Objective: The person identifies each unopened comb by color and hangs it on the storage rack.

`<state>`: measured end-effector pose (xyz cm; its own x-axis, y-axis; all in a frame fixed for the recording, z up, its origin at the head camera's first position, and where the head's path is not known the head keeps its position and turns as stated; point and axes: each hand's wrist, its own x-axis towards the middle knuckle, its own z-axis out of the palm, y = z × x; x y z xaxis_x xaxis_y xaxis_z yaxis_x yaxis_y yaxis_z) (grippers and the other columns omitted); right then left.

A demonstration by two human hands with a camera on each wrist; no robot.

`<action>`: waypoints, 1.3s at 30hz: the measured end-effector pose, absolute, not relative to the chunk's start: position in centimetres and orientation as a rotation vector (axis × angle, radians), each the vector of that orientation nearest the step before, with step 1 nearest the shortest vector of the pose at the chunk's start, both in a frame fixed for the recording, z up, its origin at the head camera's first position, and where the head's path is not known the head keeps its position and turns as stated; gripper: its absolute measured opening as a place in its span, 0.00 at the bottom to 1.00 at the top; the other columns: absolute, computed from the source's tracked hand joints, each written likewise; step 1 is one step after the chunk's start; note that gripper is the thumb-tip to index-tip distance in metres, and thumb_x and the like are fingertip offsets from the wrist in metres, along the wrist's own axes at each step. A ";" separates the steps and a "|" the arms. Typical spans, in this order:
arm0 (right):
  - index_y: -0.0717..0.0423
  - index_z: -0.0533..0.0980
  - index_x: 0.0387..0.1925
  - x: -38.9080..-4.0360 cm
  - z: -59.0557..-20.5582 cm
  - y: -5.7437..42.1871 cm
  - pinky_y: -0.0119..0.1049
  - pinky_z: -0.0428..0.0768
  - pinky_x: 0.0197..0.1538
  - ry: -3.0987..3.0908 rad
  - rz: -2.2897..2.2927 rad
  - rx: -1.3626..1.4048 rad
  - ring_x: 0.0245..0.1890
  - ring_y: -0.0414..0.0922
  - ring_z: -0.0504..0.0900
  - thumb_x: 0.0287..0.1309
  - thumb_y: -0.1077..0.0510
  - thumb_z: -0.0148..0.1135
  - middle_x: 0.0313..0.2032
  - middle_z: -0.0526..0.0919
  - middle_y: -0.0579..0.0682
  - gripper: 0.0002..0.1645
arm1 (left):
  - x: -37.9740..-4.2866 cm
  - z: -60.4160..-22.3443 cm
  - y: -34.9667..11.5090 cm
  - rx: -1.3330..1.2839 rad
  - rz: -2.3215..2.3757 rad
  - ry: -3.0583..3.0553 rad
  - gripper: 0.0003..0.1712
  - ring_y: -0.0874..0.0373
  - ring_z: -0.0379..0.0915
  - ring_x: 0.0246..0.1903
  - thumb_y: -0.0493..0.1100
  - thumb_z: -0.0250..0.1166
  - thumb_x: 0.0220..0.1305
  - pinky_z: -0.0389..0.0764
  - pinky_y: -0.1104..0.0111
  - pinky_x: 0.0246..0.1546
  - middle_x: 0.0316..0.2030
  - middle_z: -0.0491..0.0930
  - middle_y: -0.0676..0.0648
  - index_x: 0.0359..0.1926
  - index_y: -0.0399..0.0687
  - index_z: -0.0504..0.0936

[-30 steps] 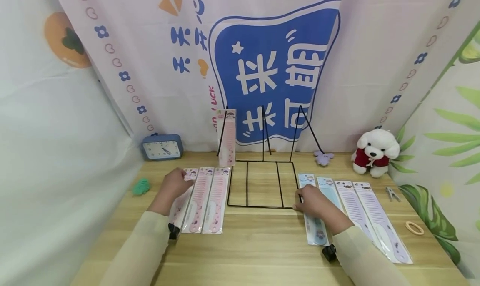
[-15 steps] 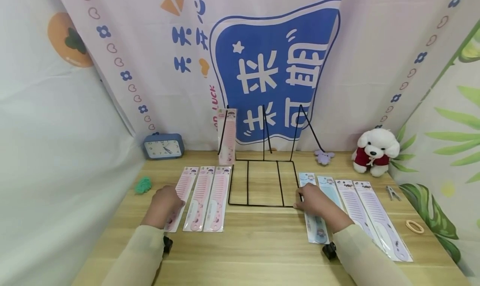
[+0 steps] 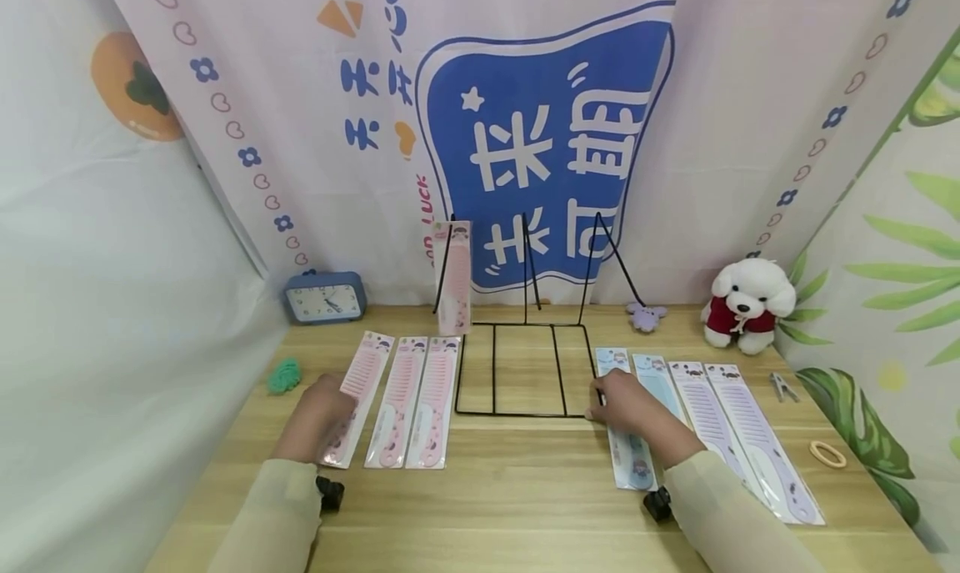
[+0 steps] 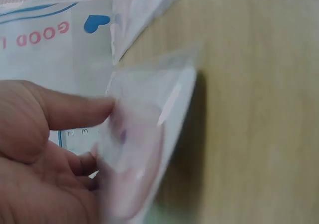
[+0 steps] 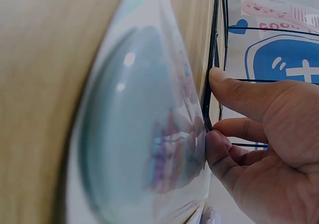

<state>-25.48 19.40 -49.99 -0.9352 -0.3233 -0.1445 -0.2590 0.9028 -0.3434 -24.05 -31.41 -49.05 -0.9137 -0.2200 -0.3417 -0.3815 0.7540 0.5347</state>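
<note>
At the left, my left hand [image 3: 321, 414] pinches a pink comb in a clear packet [image 3: 358, 385] by its edge. In the left wrist view the packet [image 4: 144, 134] tilts up from the table, thumb on one side and fingers on the other. Two more packaged pink combs [image 3: 399, 402] lie just right of it. My right hand [image 3: 626, 402] grips the front right corner of a black wire rack [image 3: 525, 413], partly covering a packaged blue comb [image 3: 633, 464]. Another packaged pink comb [image 3: 454, 277] stands upright at the rack's left rear.
Right of my right hand lie another blue comb packet [image 3: 660, 387] and two purple ones [image 3: 757, 435]. A blue clock [image 3: 325, 298] and green claw-like item [image 3: 284, 376] are at the left. A plush dog [image 3: 750, 304], grey clip [image 3: 784, 387] and wooden ring [image 3: 827, 454] sit at the right.
My left hand has moved left and toward me, sliding the leftmost pink comb packet away from the other two and turning it slightly. My right hand stays on the rack.
</note>
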 end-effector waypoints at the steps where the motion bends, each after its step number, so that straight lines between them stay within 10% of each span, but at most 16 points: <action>1: 0.65 0.84 0.59 -25.5 -50.0 19.4 0.54 0.85 0.55 2.866 -0.484 -0.435 0.53 0.55 0.84 0.67 0.53 0.78 0.56 0.85 0.66 0.26 | -24.0 -49.0 -31.7 -0.460 0.940 2.696 0.27 0.34 0.79 0.49 0.34 0.57 0.72 0.83 0.45 0.54 0.52 0.79 0.24 0.66 0.18 0.70; 12: 0.66 0.83 0.62 -25.3 -50.3 19.3 0.55 0.85 0.56 2.862 -0.471 -0.414 0.57 0.57 0.84 0.66 0.53 0.79 0.59 0.84 0.67 0.30 | -22.6 -45.4 -32.8 -0.338 1.298 2.740 0.28 0.32 0.68 0.69 0.38 0.46 0.84 0.72 0.38 0.73 0.71 0.68 0.26 0.77 0.27 0.62; 20: 0.66 0.83 0.62 -25.3 -50.4 19.4 0.57 0.85 0.60 2.871 -0.464 -0.412 0.60 0.60 0.84 0.66 0.53 0.79 0.59 0.84 0.67 0.30 | -21.5 -44.6 -31.9 0.093 1.732 2.627 0.13 0.57 0.80 0.51 0.37 0.56 0.84 0.86 0.70 0.52 0.54 0.82 0.44 0.62 0.35 0.74; 29: 0.66 0.82 0.64 -25.5 -50.7 19.3 0.58 0.85 0.61 2.871 -0.472 -0.417 0.60 0.60 0.84 0.66 0.52 0.79 0.59 0.84 0.67 0.32 | -20.9 -45.2 -30.9 0.623 1.998 2.294 0.04 0.62 0.83 0.47 0.32 0.56 0.83 0.89 0.69 0.50 0.48 0.85 0.55 0.53 0.36 0.75; 39: 0.66 0.83 0.63 -25.5 -50.5 19.4 0.57 0.85 0.59 2.874 -0.468 -0.417 0.60 0.60 0.84 0.66 0.52 0.79 0.59 0.84 0.67 0.31 | -21.3 -45.0 -29.0 0.647 1.845 2.347 0.10 0.60 0.80 0.44 0.33 0.59 0.82 0.87 0.71 0.45 0.44 0.81 0.49 0.55 0.28 0.75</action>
<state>-25.49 19.36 -50.50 -0.9402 -0.3060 -0.1498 -0.2426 0.9101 -0.3360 -21.26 -29.03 -45.05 -0.9068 0.3770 0.1888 0.2725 0.1823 0.9447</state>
